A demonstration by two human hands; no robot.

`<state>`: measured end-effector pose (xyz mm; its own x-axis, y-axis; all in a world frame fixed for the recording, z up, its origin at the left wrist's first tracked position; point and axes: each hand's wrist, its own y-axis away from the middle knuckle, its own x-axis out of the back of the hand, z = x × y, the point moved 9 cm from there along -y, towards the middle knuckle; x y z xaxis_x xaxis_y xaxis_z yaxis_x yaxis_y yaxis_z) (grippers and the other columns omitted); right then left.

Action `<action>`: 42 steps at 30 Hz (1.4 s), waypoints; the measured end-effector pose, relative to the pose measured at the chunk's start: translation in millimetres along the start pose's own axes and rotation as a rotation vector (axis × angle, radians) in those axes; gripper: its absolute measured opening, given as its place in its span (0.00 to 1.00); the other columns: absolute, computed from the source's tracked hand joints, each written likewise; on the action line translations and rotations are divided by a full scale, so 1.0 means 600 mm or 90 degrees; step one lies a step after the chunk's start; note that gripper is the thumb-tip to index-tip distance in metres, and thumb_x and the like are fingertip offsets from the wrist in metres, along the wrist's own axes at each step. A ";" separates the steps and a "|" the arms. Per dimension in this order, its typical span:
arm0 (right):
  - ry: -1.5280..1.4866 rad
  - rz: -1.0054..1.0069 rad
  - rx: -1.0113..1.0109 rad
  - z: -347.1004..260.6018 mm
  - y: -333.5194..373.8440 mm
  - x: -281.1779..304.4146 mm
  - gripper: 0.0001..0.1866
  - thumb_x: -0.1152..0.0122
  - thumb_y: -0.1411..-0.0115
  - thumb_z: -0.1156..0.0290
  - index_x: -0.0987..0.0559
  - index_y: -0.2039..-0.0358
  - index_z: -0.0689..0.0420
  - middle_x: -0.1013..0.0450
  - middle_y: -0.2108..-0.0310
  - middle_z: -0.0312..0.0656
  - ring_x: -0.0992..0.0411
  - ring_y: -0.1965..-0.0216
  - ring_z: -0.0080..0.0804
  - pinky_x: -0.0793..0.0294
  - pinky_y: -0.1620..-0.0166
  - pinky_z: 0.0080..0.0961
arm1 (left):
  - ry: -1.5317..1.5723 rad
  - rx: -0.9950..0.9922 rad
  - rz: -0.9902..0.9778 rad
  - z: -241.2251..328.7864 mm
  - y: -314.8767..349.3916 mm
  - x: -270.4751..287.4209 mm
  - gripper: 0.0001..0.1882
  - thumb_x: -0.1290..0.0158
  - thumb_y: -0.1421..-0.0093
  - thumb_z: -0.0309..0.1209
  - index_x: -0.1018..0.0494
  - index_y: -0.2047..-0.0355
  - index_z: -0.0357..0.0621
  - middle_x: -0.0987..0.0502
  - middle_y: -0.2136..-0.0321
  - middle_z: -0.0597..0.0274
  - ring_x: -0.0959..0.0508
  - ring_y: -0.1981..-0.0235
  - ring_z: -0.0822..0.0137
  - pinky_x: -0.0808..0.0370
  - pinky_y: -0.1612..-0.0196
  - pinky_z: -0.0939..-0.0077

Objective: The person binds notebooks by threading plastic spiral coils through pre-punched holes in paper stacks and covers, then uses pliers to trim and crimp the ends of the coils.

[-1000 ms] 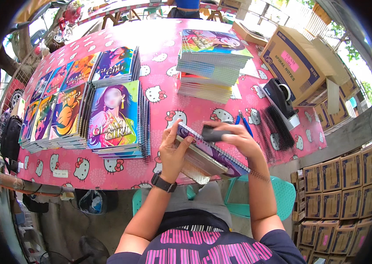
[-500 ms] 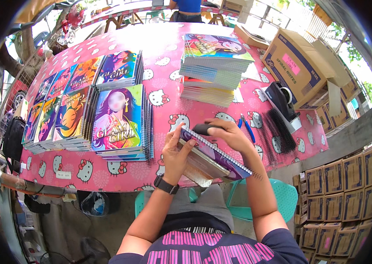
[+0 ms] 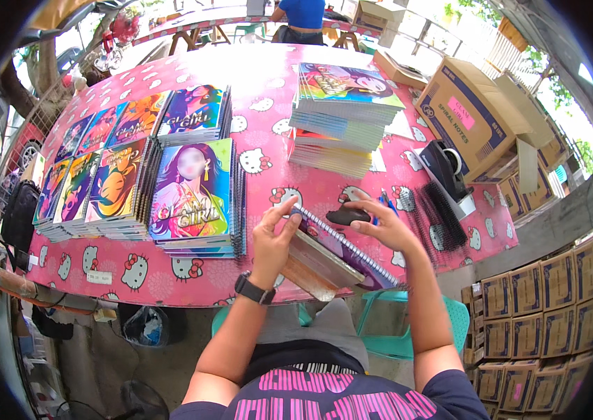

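Note:
A purple-covered spiral notebook [image 3: 373,271] is tilted over the table's near edge, its pale coil running along the upper right side. My left hand [image 3: 275,234] grips its upper left corner, thumb on top, and a dark watch sits on that wrist. In my right hand [image 3: 386,225] is a small dark rounded tool [image 3: 347,215], held between thumb and fingers just above the coil; its exact kind is unclear. Below the purple cover, pale pages or another board [image 3: 310,269] show. Blue-handled pliers [image 3: 387,201] lie partly hidden behind my right hand.
Stacks of finished-looking notebooks [image 3: 191,189] stand left on the pink table [image 3: 261,183], another tall stack [image 3: 342,115] at centre back. Loose black coils [image 3: 443,220], a black tape dispenser [image 3: 443,168] and a carton [image 3: 475,115] are at right. A person in blue [image 3: 303,14] is beyond.
My right hand has moved right and slightly down along the coil with the dark tool, its fingers more spread. The left hand still grips the notebook's corner.

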<state>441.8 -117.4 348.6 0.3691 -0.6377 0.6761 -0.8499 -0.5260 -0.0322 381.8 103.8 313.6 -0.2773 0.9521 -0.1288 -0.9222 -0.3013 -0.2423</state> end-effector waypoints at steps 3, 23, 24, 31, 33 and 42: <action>0.181 0.117 0.075 -0.076 0.035 0.065 0.22 0.32 0.47 0.60 0.21 0.53 0.54 0.33 0.43 0.50 0.34 0.43 0.43 0.36 0.43 0.35 | 0.026 -0.082 -0.048 0.031 -0.006 -0.011 0.14 0.39 0.45 0.29 0.21 0.57 0.42 0.22 0.64 0.59 0.26 0.58 0.68 0.31 0.50 0.73; 0.015 0.212 0.150 -0.248 0.105 0.000 0.29 0.36 0.43 0.61 0.31 0.45 0.62 0.28 0.52 0.54 0.28 0.57 0.51 0.28 0.53 0.37 | 0.043 -0.222 -0.137 0.175 0.046 -0.079 0.11 0.36 0.55 0.19 0.21 0.69 0.41 0.22 0.70 0.63 0.25 0.63 0.66 0.26 0.59 0.74; 0.005 0.215 0.186 -0.251 0.104 0.007 0.28 0.35 0.44 0.62 0.30 0.46 0.62 0.27 0.53 0.52 0.28 0.57 0.50 0.28 0.53 0.36 | 0.036 -0.220 -0.142 0.176 0.047 -0.080 0.11 0.36 0.55 0.19 0.21 0.69 0.40 0.22 0.70 0.63 0.25 0.63 0.66 0.26 0.58 0.74; -0.046 0.341 0.207 -0.246 0.118 0.030 0.12 0.30 0.50 0.72 0.25 0.70 0.60 0.29 0.71 0.41 0.30 0.68 0.35 0.30 0.66 0.27 | 0.025 -0.248 -0.138 0.178 0.050 -0.078 0.12 0.35 0.57 0.20 0.22 0.70 0.41 0.22 0.70 0.62 0.24 0.63 0.65 0.27 0.59 0.73; -0.010 0.329 0.252 -0.256 0.118 0.031 0.12 0.30 0.51 0.71 0.25 0.71 0.60 0.30 0.73 0.41 0.30 0.68 0.36 0.31 0.66 0.27 | 0.046 -0.226 -0.151 0.170 0.051 -0.082 0.12 0.34 0.57 0.21 0.22 0.71 0.41 0.22 0.70 0.62 0.24 0.63 0.64 0.27 0.59 0.73; 0.090 0.365 0.252 -0.269 0.133 0.042 0.10 0.32 0.49 0.72 0.23 0.69 0.62 0.29 0.73 0.45 0.29 0.69 0.42 0.30 0.67 0.32 | 0.111 -0.128 -0.144 0.162 0.055 -0.095 0.12 0.39 0.49 0.20 0.29 0.66 0.40 0.24 0.63 0.59 0.25 0.62 0.69 0.28 0.54 0.73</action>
<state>322.7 -84.6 482.1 -0.1696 -0.8105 0.5606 -0.6851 -0.3120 -0.6583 341.2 44.4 406.4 -0.0063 0.9781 -0.2080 -0.8787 -0.1047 -0.4657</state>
